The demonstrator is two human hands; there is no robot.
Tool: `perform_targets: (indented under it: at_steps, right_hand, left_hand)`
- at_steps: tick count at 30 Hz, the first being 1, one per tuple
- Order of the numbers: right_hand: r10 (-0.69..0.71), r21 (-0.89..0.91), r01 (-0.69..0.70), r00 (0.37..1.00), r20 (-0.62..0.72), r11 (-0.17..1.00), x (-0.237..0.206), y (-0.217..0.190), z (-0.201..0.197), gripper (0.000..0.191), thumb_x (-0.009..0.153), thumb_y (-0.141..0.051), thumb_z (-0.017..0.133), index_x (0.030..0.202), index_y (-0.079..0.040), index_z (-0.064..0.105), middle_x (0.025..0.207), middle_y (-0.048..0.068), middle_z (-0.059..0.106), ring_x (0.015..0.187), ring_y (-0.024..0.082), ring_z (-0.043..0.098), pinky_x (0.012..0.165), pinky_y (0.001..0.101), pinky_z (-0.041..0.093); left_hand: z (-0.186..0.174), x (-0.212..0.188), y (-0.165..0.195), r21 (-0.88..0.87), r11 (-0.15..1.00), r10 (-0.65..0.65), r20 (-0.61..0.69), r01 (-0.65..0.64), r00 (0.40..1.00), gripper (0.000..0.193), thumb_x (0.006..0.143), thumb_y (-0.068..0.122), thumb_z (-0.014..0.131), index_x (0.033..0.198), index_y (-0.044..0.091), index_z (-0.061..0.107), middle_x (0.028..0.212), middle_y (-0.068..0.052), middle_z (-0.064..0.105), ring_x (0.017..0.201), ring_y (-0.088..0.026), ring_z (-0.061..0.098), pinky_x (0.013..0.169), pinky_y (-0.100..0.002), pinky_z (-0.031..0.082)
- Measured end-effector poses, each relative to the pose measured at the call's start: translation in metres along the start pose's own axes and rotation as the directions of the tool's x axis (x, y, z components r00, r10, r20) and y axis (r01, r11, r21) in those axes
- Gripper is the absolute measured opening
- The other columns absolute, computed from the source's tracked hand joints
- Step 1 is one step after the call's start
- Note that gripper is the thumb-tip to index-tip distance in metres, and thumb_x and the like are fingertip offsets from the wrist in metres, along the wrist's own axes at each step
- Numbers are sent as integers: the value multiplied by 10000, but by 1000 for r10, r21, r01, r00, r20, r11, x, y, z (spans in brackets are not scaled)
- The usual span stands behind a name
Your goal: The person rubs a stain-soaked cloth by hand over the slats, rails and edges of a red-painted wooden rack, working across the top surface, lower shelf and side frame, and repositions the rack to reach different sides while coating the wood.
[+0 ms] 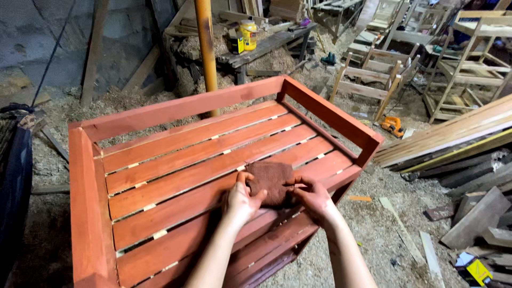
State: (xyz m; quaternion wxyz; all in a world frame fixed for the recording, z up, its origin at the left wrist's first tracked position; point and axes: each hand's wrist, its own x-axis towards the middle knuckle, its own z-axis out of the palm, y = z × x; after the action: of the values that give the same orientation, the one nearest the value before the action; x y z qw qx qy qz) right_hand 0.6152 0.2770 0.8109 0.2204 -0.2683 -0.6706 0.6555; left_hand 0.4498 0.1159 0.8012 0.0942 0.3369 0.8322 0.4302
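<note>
A red-brown stained wooden bench frame [186,109] with a slatted seat fills the middle of the head view. On its near slats lies a dark brown stained rag [269,180]. My left hand [241,200] grips the rag's left edge with thumb and fingers. My right hand [312,197] pinches the rag's right edge. Both hands are smeared with the same reddish stain, and both rest on the slats.
Sawdust covers the floor. An orange-yellow pole [206,45] stands behind the bench. Unpainted wooden frames [373,80] and shelving [469,64] stand at back right, stacked planks [458,138] at right, an orange power tool [393,125] on the floor, a yellow can [248,33] on a rear bench.
</note>
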Motion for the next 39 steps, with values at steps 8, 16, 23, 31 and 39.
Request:
perform_targets:
  at_steps: [8, 16, 23, 31, 39]
  right_hand:
    - [-186, -522, 88, 973, -138, 848, 13, -39, 32, 518, 864, -215, 779, 1356, -124, 643, 1194, 106, 748, 1016, 140, 704, 882, 294, 538]
    - [-331, -534, 202, 931, -157, 821, 14, -18, 33, 517, 842, -204, 716, 1355, -192, 659, 1369, 105, 675, 1204, 255, 670, 999, 370, 520]
    - [-226, -682, 69, 964, -143, 728, 27, -2, 25, 515, 811, -300, 747, 1319, -256, 673, 1448, 73, 582, 1260, 320, 622, 1043, 409, 508]
    - [-412, -834, 126, 902, -129, 538, 14, -3, 57, 433, 820, -205, 700, 1251, -240, 730, 1445, 104, 577, 1249, 381, 577, 1074, 451, 454]
    - [-507, -708, 203, 826, -247, 676, -4, -8, -4, 459, 835, -185, 707, 1292, -140, 697, 1352, 117, 662, 1160, 356, 673, 995, 401, 540]
  left_hand:
    - [-7, 13, 24, -3, 997, 78, 76, -78, 994, 660, 790, 319, 811, 1400, 263, 566, 1153, -171, 724, 1088, -355, 691, 922, -459, 542]
    - [11, 13, 2, 0, 976, 217, -81, -218, 973, 698, 777, 268, 798, 1433, 170, 579, 1521, -242, 473, 1344, -404, 516, 1093, -438, 436]
    - [21, 13, 4, 168, 986, -12, 37, 5, 999, 701, 798, 332, 763, 1448, 177, 552, 1536, -236, 372, 1366, -469, 447, 1132, -490, 406]
    - [28, -2, 8, 38, 975, 222, -126, -219, 967, 756, 757, 226, 744, 1434, -7, 499, 1563, -372, 235, 1353, -523, 435, 1106, -494, 420]
    - [85, 22, 34, 79, 835, 550, -126, -544, 826, 730, 772, 210, 774, 1383, -106, 530, 1438, -411, 423, 1451, -517, 362, 1155, -488, 367]
